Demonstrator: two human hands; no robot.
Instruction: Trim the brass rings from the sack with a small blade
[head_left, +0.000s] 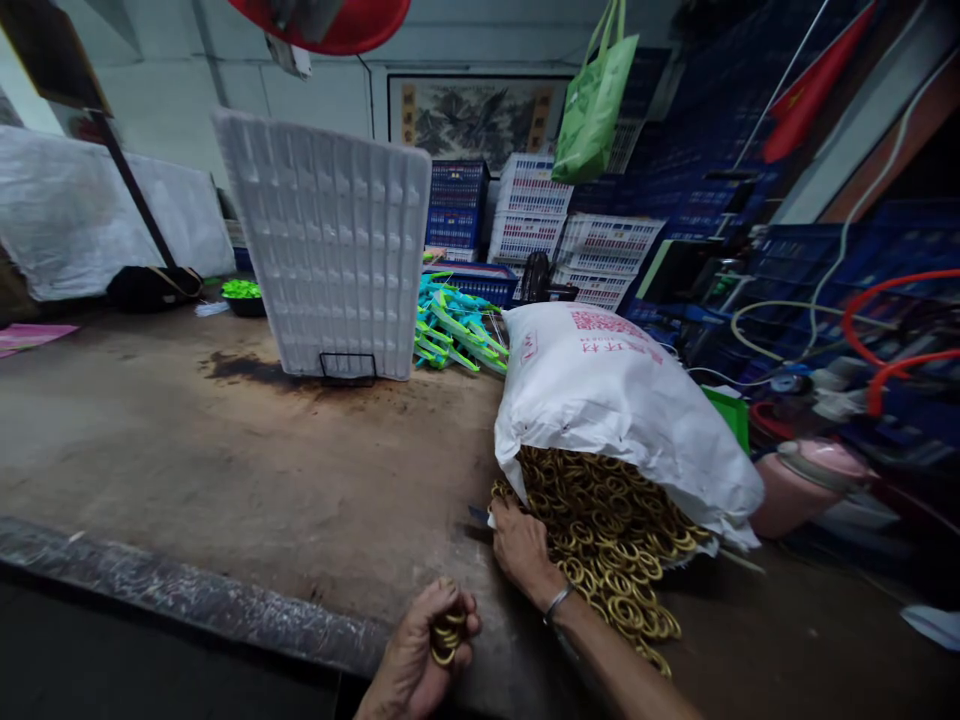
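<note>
Several brass-coloured rings (448,638) sit in the curled fingers of my left hand (418,650), palm up over the table's front edge. My right hand (519,548), with a metal bracelet at the wrist, reaches to the left side of a heap of such rings (611,525). Its fingers are bent down at the heap's edge, against a few rings, and what they grip is partly hidden. The heap spills from the mouth of a white woven sack (600,390) with red print, lying on its side. Beside the right fingertips a small dark flat piece (478,514) lies on the table.
A pale moulded tray (330,250) stands upright in a black wire stand (347,368). Blue and green plastic pieces (457,320) are piled behind it. A dark bowl (244,302) holds bright green pieces. At right stand a pink container (806,485) and a red hose (877,350).
</note>
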